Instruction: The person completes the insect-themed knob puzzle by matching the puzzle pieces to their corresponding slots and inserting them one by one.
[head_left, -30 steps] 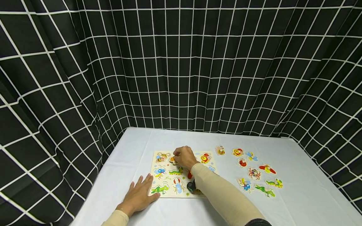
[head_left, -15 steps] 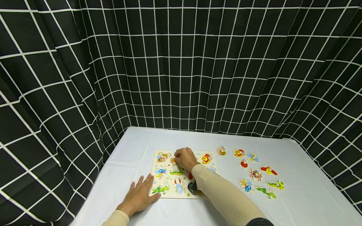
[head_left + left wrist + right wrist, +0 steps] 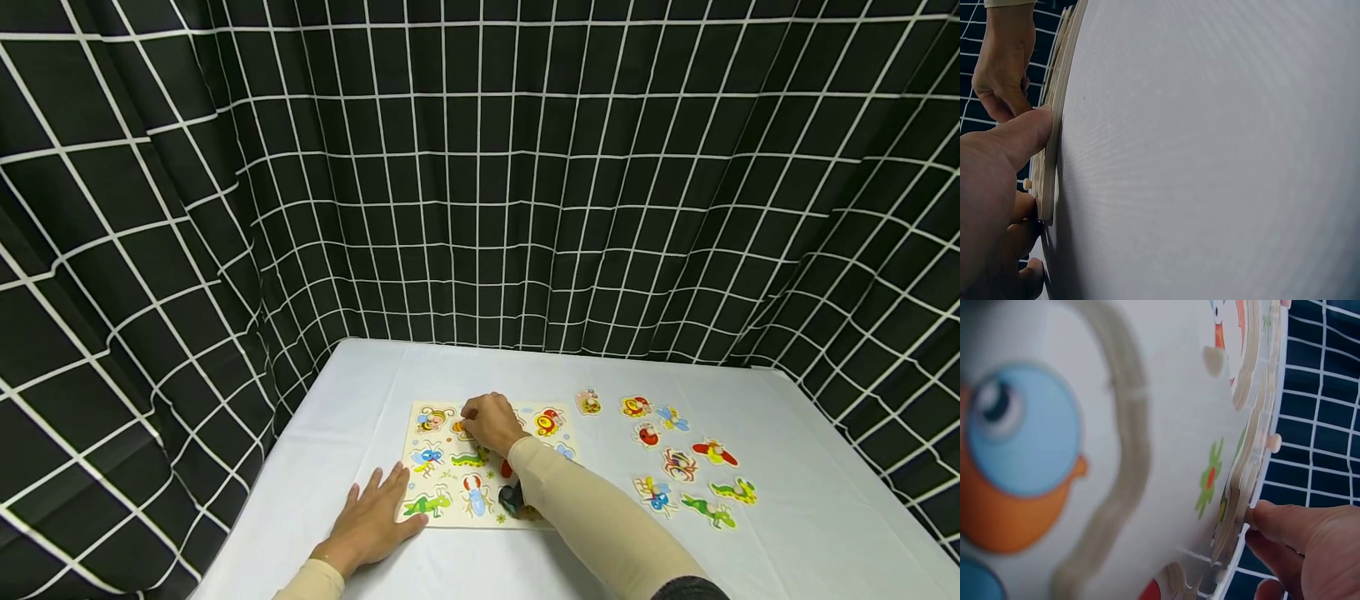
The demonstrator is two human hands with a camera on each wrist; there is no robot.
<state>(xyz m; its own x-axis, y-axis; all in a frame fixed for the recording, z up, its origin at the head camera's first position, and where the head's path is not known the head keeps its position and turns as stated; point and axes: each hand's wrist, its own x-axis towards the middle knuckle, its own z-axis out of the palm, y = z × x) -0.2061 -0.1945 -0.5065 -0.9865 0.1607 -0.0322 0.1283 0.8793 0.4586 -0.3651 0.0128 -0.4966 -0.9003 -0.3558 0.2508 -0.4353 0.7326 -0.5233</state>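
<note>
A cream wooden peg puzzle board (image 3: 453,522) with cartoon insects lies on the white table. My right hand (image 3: 493,422) reaches over its top row and pinches the small knob of an orange insect puzzle piece (image 3: 460,429), most of which the hand covers. In the right wrist view, thumb and finger of the right hand (image 3: 1316,540) meet at that knob, low against the board. Fingers spread, my left hand (image 3: 367,518) rests at the board's lower left corner. The left wrist view has the left thumb (image 3: 1019,137) lying on the board's edge (image 3: 1051,169).
Right of the board lie several loose insect pieces, among them a spider (image 3: 679,464), a ladybug (image 3: 646,434), a green grasshopper (image 3: 708,510) and a caterpillar (image 3: 735,491). A black curtain with a white grid (image 3: 495,208) surrounds the table (image 3: 360,383).
The head view has shifted slightly, so the scene sits a little further right. Both hands keep their places on the board, the right still at the orange piece.
</note>
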